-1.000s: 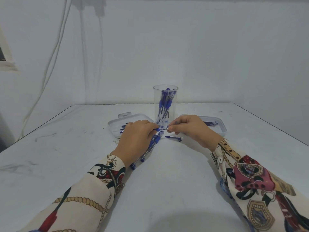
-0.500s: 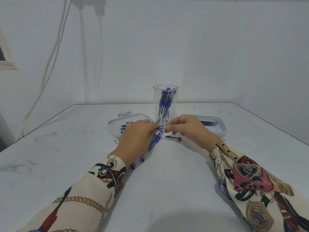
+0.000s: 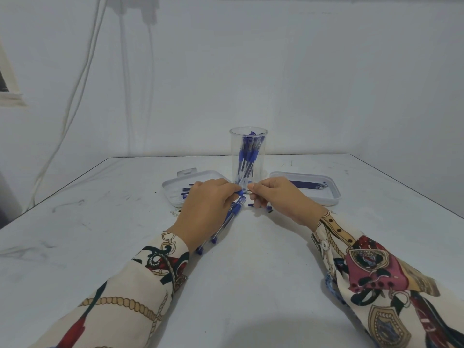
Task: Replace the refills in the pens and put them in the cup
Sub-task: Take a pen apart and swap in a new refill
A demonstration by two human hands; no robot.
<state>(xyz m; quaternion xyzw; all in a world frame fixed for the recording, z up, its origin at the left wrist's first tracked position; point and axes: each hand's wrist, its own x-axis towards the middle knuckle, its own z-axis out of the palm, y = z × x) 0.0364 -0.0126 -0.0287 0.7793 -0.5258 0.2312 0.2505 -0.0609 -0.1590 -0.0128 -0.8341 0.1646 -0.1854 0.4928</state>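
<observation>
A pen [image 3: 241, 192] is pinched tip-end by the left hand [image 3: 208, 204] and something thin, probably its refill, by the right hand [image 3: 278, 199], held close so it can be worked. More pens [image 3: 227, 221] are parked under the left hand, and the cup [image 3: 248, 156] is kept just behind, already holding pens.

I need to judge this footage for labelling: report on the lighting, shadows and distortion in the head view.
Head view: soft, even, cool light, no harsh glare; a broad faint shadow on the table at the bottom edge; thin shadows under the left hand and right hand; wide-angle bending at the frame's sides; the clear cup stays readable, pens inside sharp.
</observation>
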